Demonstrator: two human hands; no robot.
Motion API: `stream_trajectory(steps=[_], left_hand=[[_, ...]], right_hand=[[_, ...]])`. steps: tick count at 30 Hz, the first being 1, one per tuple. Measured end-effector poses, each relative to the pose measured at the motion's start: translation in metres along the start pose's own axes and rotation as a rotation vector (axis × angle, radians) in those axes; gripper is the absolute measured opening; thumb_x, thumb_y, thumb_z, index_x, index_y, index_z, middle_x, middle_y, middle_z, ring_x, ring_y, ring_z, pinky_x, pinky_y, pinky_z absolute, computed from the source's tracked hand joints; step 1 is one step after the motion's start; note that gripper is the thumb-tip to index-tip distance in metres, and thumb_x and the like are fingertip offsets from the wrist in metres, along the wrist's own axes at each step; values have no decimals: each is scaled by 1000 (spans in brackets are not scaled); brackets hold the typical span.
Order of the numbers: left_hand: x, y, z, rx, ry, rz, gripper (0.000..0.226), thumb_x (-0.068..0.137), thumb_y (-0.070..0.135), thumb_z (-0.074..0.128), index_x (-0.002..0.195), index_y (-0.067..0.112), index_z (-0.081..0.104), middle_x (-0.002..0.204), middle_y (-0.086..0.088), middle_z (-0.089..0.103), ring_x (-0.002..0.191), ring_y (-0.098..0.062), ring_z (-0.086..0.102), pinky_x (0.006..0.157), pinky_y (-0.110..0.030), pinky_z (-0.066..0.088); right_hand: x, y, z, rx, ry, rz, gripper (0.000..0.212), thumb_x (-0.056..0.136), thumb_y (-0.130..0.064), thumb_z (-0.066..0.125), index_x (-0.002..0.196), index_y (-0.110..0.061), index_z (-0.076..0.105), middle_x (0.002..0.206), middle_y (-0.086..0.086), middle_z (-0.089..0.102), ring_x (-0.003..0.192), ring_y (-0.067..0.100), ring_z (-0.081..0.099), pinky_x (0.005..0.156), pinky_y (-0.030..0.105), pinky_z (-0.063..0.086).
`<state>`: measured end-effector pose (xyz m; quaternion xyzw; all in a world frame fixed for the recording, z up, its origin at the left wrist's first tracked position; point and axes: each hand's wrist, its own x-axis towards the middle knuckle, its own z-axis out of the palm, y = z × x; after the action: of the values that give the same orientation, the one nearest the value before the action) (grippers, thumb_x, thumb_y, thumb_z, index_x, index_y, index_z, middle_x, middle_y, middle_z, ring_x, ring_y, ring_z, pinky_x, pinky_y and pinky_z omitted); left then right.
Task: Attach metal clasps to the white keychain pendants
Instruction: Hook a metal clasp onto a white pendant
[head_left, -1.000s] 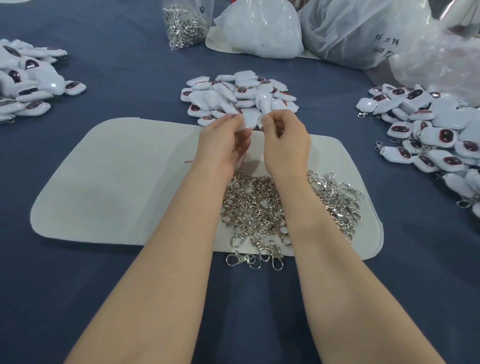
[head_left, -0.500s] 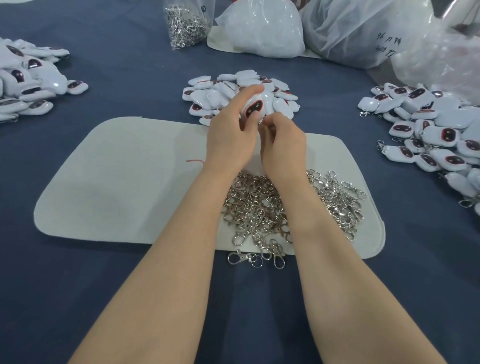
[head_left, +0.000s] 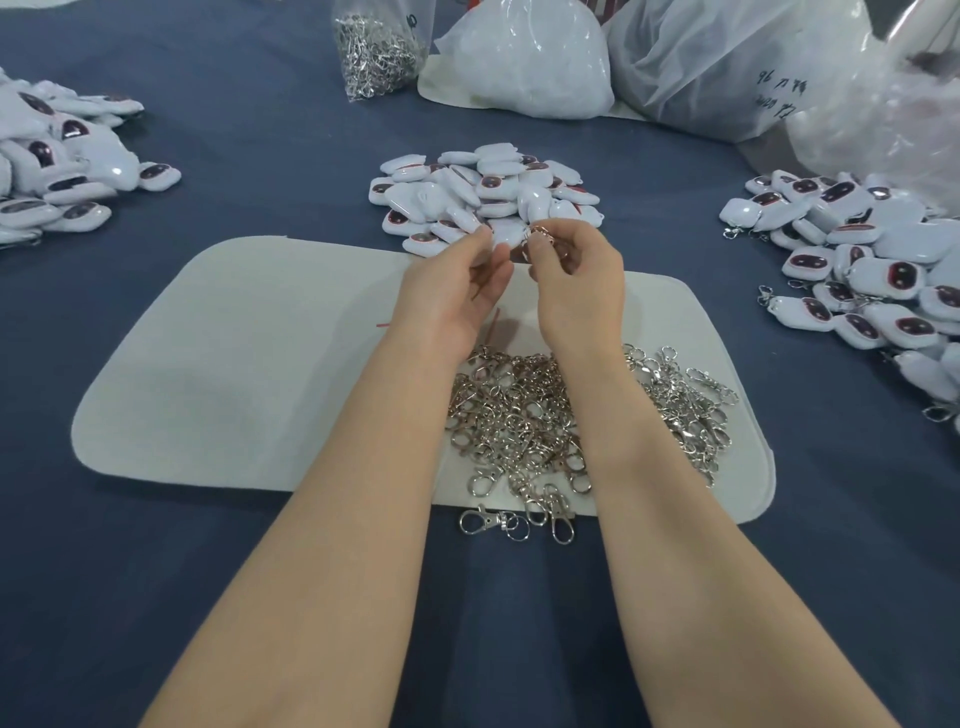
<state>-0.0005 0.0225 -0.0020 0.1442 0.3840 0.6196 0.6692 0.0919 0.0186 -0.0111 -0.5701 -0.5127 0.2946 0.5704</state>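
Lying on blue cloth, white mat; left hand grip pinches pendant, right hand grip pinches clasp.

White pendants, silver clasps, navy tablecloth.

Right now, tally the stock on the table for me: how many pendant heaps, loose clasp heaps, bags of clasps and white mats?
Pendant heaps: 3 (left heap, centre heap, right heap)
Loose clasp heaps: 1
Bags of clasps: 1
White mats: 1
Total: 6
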Motion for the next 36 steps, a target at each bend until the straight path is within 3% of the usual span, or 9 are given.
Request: stream_trajectory(steps=[5, 7, 10, 13, 17, 22, 27, 32, 36], left_hand=[[-1, 3, -1, -94, 1, -58, 10, 91, 2, 58, 82, 0, 56, 62, -6, 61, 72, -14, 62, 48, -14, 52], [-2, 3, -1, -105, -1, -69, 9, 92, 2, 57, 83, -2, 56, 63, -7, 62, 77, -18, 62, 50, -14, 53], [-1, 1, 0, -34, 5, -27, 11, 92, 2, 56, 81, -1, 55, 65, -7, 61, 77, -18, 63, 50, -15, 53], [-1, 0, 1, 5, 14, 21, 10, 92, 1, 56, 82, 0, 56, 75, -10, 59, 75, -18, 63, 50, -15, 52], [-1, 0, 3, -23, 9, -4, 14, 93, 4, 56, 79, 3, 56, 59, -4, 64, 74, -17, 64, 57, -14, 55], [-2, 2, 3, -154, 3, -54, 13, 93, 2, 55, 82, -3, 55, 73, -10, 60, 81, -20, 62, 54, -16, 55], [-1, 1, 2, -126, 16, -42, 12, 92, 2, 56, 81, -2, 55, 75, -9, 59, 80, -20, 62, 51, -15, 54], [-2, -1, 3, -78, 14, -22, 16, 92, 2, 57, 76, 2, 56, 73, -8, 60, 56, -9, 63, 50, -14, 53], [-5, -1, 4, -74, -22, -44, 14, 91, 1, 57, 78, 0, 56, 59, -6, 63, 50, -7, 63, 49, -14, 52]], right_hand=[[0, 0, 0, 28, -31, 14, 11, 92, -10, 55, 91, -19, 61, 88, 5, 69, 92, 20, 66, 90, 40, 51], [0, 1, 0, -7, -28, -5, 11, 92, -10, 55, 93, -16, 64, 87, 1, 68, 88, 16, 64, 88, 31, 51], [-1, 4, -1, -166, 36, -124, 17, 92, -10, 54, 103, -9, 66, 99, 4, 67, 85, 11, 57, 76, 7, 40], [-1, 3, -1, -179, 71, -179, 18, 91, -6, 53, 104, -10, 66, 104, 7, 63, 86, 10, 56, 73, 3, 37], [-1, 2, 0, -154, 73, -173, 19, 90, -4, 53, 102, -11, 66, 105, 6, 62, 81, 5, 53, 72, 4, 39], [-2, 3, 0, -160, 85, -182, 22, 86, 3, 50, 98, -9, 65, 103, 8, 63, 85, 9, 54, 77, 10, 41], [-3, 5, 2, -217, -5, -88, 38, 86, 8, 39, 113, -8, 59, 114, 7, 59, 98, 13, 55, 86, 14, 39], [-3, 0, 2, -72, 7, -64, 15, 93, -10, 53, 106, -10, 61, 93, -6, 62, 89, 8, 59, 80, 14, 45], [-2, -1, 0, -17, 63, -57, 7, 91, -10, 57, 96, -11, 63, 84, -5, 63, 84, 12, 62, 83, 25, 50]])
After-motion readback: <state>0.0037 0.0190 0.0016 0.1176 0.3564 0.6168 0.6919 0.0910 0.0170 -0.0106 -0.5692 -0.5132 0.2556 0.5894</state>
